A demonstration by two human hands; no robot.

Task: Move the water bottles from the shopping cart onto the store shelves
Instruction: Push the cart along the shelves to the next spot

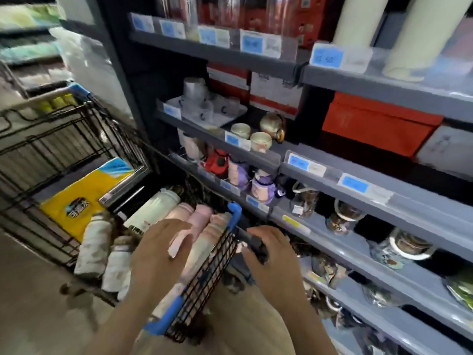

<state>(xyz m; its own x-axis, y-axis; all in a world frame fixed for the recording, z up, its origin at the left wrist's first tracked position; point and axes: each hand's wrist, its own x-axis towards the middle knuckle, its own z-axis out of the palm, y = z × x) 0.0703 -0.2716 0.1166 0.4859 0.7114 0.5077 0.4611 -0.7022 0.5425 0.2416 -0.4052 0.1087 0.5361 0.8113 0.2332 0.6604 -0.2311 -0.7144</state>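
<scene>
A black wire shopping cart (pixel 64 139) with blue corner trim stands to the left of grey store shelves (pixel 358 206). Several water bottles lie in its near end: white ones (pixel 93 248), a tall white one (pixel 156 206) and pink ones (pixel 202 219). My left hand (pixel 158 254) reaches into the cart and rests on a pink bottle; whether it grips it is unclear. My right hand (pixel 271 262) is closed around the cart's dark handle bar (pixel 252 240) at the near right corner.
A yellow and blue package (pixel 84 198) lies flat in the cart. The shelves hold cups, mugs (pixel 261 140), small purple bottles (pixel 262 187), glass jars (pixel 343 216) and orange and white boxes (pixel 378 124). Price tags line the shelf edges. Bare floor lies at lower left.
</scene>
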